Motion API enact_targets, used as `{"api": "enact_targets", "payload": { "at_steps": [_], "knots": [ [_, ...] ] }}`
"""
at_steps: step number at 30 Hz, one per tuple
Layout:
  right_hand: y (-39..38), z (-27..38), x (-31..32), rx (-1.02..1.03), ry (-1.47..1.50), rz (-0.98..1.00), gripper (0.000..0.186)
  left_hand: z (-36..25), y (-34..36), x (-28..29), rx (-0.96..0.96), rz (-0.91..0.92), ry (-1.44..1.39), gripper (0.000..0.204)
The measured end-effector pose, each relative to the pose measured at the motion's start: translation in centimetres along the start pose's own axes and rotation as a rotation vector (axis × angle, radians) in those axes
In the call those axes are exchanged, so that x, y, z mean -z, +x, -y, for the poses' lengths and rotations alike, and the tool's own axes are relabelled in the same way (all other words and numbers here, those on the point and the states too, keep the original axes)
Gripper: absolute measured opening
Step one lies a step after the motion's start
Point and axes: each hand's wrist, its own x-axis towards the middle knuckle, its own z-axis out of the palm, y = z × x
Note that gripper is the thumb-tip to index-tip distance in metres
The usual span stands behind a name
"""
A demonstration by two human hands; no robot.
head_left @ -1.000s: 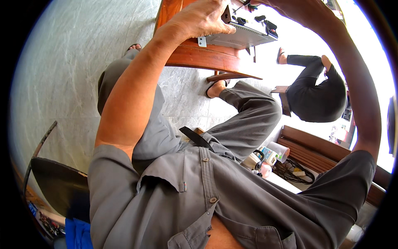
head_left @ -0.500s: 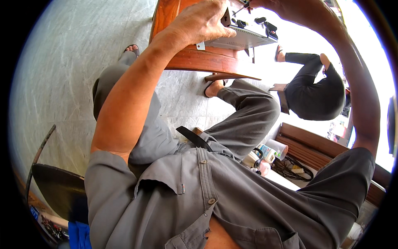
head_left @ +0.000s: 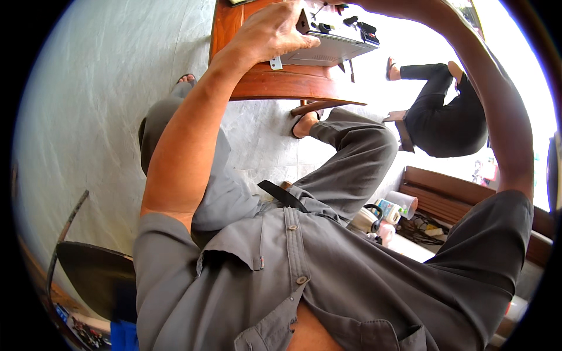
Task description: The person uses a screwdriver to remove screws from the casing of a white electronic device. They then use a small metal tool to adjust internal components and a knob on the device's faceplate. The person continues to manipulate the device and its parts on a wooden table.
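At the top of the view, my left hand (head_left: 275, 34) grips the left end of a silver metal electronics box (head_left: 325, 51), with the thumb along its near lower edge. Black sockets or connectors (head_left: 366, 30) stand out on the box's upper side. My right hand (head_left: 383, 4) is partly cut off by the top edge. It holds a thin screwdriver (head_left: 319, 9) whose tip points at the box's upper face near the left end; whether it touches a screw is too small to tell. A metal tab (head_left: 276, 63) shows below my left hand.
The box is over a reddish wooden table (head_left: 287, 86). At the right, another person in dark clothes (head_left: 445, 126) sits on a low wooden stool (head_left: 400, 130). A kettle (head_left: 367, 219), bottles and coiled cables (head_left: 418, 231) lie lower right. A dark chair (head_left: 96, 278) stands lower left.
The box and both hands appear slightly further left and higher in the view, with more of the right hand cut off. My left hand keeps its grip, and the screwdriver stays at the box.
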Motion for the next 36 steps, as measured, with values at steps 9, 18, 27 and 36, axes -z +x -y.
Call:
{"api": "enact_targets", "payload": {
  "at_steps": [9, 18, 27, 36],
  "knots": [
    [-1.8, -1.0, -0.9, -0.016, 0.097, -0.212, 0.024, 1.2, 0.5, -1.3, 0.066, -0.001, 0.191, 0.063],
    [-9.1, -3.1, -5.6, -0.406, 0.276, -0.742, 0.027, 0.8, 0.8, -2.9, 0.015, -0.037, 0.111, 0.075],
    [-8.7, -3.9, -17.0, -0.793, 0.861, -1.001, 0.033, 0.6, 0.2, -3.1, 0.073, -0.057, 0.189, 0.078],
    [-7.1, -2.4, -23.0, -0.866, 1.204, -1.140, 0.032, -1.3, 0.8, -2.6, -0.035, -0.068, 0.349, 0.067]
  ]
}}
